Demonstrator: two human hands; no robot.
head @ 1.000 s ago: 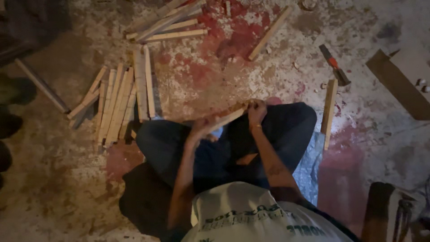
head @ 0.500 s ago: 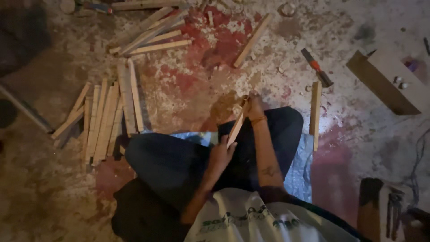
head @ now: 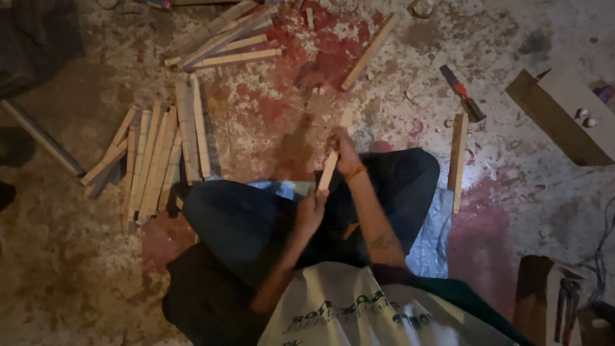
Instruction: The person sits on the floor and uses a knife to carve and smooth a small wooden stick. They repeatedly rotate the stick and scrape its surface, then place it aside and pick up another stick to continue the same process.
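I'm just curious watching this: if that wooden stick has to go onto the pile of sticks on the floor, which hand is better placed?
Probably the left hand. It grips the near end of the wooden stick, and the pile of sticks lies on the person's left. The right hand holds the far end and would have to cross the body.

An open brown cardboard box (head: 567, 115) lay at the right edge of the floor, its pale flap turned up, with small round red-and-white things inside that were too small to tell. A second brown carton (head: 544, 295) stood at the lower right corner, dark tools sticking from it. No labels, signs or screens showed.
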